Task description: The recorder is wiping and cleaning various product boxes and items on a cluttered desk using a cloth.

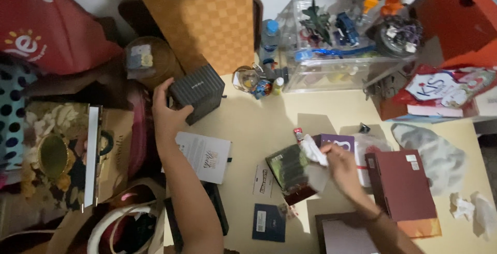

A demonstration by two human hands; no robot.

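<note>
My left hand grips a dark ribbed box at the table's left edge, fingers around its left side. My right hand pinches a white tissue over a dark green wrapped packet lying near the middle of the cream table. A purple box lies just behind that hand. A maroon box lies to its right.
A clear plastic bin of toys stands at the back, with a small glass jar beside it. White cards and a dark blue card lie on the table. Crumpled tissues sit right. Bags crowd the left.
</note>
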